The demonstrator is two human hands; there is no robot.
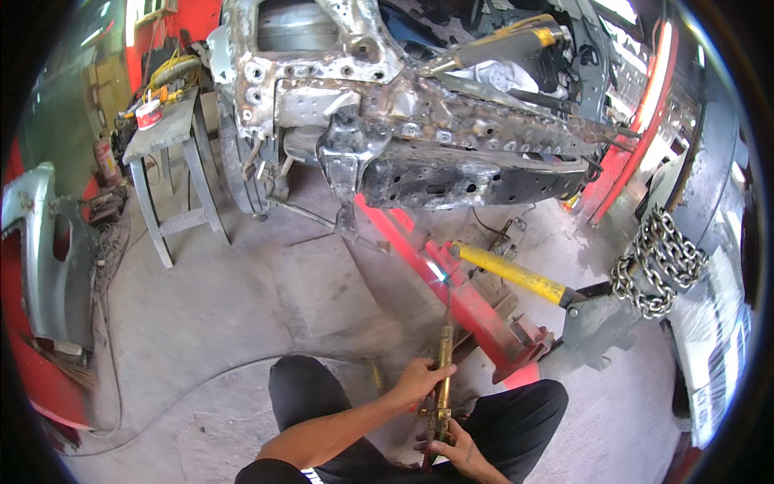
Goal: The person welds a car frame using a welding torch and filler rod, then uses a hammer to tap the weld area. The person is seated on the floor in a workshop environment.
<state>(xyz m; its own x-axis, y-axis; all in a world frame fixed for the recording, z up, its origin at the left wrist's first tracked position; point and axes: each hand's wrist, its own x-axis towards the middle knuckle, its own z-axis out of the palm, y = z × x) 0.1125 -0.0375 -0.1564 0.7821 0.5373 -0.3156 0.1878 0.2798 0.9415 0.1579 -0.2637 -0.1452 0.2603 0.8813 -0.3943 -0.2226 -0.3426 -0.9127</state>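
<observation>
Grip: a brass torch (444, 355) is clasped by both hands, its body being nearly upright in the head view, between the knees.
Left hand: the torch's upper body is encircled by the left hand (421, 381), with the fingers drawn in closely.
Right hand: the lower end, near the valves, is held by the right hand (458, 448) (some of its fingers are hidden behind the metal).
Nozzle: the thin tip is pointed up toward a red beam (476, 316), on which a bright blue-white glow (439, 273) is seen; whether the beam is touched by the tip cannot be told.
Beam: a yellow cylinder (516, 274) is set slantwise from the beam toward the right, near a heap of looped chain (645, 278).
Vehicle: a stripped metal vehicle frame (387, 101), patched with rust, is seen beyond the beam, with a black sill (468, 179) along its lower side.
Left side: a red-and-white tub (148, 115) is carried on a grey bench (165, 139).
Floor: a thin hose (242, 365) is trailed across the concrete.
</observation>
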